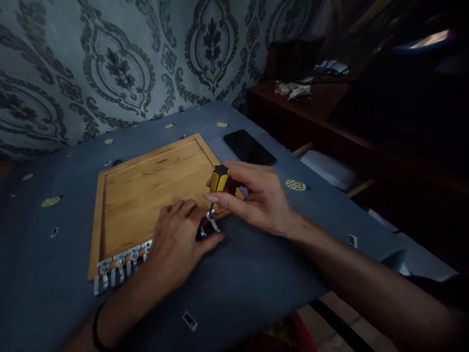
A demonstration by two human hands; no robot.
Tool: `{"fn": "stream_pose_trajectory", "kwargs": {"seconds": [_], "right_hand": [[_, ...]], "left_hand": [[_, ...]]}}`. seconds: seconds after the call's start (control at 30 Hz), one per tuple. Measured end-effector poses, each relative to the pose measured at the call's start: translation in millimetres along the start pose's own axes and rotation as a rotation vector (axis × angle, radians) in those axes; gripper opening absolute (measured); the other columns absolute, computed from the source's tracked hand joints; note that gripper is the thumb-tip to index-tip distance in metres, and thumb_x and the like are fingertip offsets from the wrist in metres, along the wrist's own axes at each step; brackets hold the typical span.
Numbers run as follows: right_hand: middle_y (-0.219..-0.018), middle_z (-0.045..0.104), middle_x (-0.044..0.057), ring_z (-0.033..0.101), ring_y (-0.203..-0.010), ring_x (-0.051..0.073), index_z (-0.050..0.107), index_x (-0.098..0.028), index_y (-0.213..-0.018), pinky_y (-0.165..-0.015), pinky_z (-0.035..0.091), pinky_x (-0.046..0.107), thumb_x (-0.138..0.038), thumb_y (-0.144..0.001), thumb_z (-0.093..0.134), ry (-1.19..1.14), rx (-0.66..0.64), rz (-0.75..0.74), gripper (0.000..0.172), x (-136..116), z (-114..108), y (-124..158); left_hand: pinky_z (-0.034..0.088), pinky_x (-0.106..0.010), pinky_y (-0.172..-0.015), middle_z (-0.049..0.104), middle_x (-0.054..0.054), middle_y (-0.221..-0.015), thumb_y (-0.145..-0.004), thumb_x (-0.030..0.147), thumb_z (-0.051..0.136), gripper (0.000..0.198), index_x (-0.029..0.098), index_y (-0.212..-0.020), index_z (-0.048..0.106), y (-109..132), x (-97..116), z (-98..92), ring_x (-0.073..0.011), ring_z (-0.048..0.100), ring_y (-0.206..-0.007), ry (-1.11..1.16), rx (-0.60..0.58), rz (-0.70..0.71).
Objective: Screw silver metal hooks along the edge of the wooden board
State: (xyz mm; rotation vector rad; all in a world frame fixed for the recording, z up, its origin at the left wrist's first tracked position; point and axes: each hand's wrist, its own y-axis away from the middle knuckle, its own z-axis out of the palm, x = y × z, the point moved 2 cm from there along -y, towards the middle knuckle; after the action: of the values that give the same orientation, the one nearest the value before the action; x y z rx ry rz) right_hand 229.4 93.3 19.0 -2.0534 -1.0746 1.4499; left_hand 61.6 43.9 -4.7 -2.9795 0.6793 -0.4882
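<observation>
A wooden board with a raised rim [157, 181] lies on the blue patterned tablecloth. Along its near edge runs a row of metal hooks [120, 264]. My right hand [256, 198] is closed on a yellow and black screwdriver [219, 180], held nearly upright with its shaft down at a metal hook [213, 222] by the board's near right corner. Beside that hook, my left hand [181, 234] rests over the board's near edge, thumb and fingers on either side of the metal piece. The left hand hides part of the hook row.
A black phone [249, 146] lies behind the right hand. On the right stands a dark red wooden desk [311, 110] with small items and cables on it. A patterned curtain [139, 63] hangs behind the table [256, 283].
</observation>
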Motion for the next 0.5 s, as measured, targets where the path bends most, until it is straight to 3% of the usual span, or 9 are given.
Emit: {"fn": "stream_pose_trajectory", "kwargs": {"seconds": [0.23, 0.43, 0.5], "right_hand": [[-0.068, 0.052, -0.004, 0.047, -0.060, 0.009, 0.054, -0.018, -0.073, -0.055, 0.039, 0.024, -0.039, -0.092, 0.074, -0.075, -0.047, 0.062, 0.034, -1.4, 0.6, 1.4], [-0.071, 0.056, -0.004, 0.050, -0.059, 0.009, 0.058, -0.019, -0.082, -0.052, 0.041, 0.023, -0.051, -0.083, 0.081, -0.270, -0.131, 0.322, 0.039, -1.7, 3.8, 2.5], [-0.077, 0.059, -0.002, 0.053, -0.061, 0.009, 0.061, -0.018, -0.087, -0.053, 0.043, 0.023, -0.054, -0.082, 0.080, -0.341, -0.160, 0.349, 0.041, -2.4, 2.6, 0.7]], "left_hand": [[0.050, -0.049, -0.086, 0.072, -0.005, -0.103, -0.086, 0.038, 0.080, 0.032, 0.023, -0.111, 0.069, 0.4, -1.1, 1.9, -0.0309, 0.066, -0.100, -0.028, 0.019, 0.006], [0.051, -0.048, -0.083, 0.070, -0.005, -0.098, -0.086, 0.039, 0.080, 0.026, 0.021, -0.103, 0.070, 0.1, -0.9, 2.1, -0.0301, 0.065, -0.098, -0.033, 0.010, 0.000], [0.051, -0.048, -0.084, 0.071, -0.005, -0.101, -0.086, 0.039, 0.080, 0.027, 0.022, -0.105, 0.070, 0.1, -0.3, 1.5, -0.0302, 0.065, -0.100, -0.029, 0.007, -0.007]]}}
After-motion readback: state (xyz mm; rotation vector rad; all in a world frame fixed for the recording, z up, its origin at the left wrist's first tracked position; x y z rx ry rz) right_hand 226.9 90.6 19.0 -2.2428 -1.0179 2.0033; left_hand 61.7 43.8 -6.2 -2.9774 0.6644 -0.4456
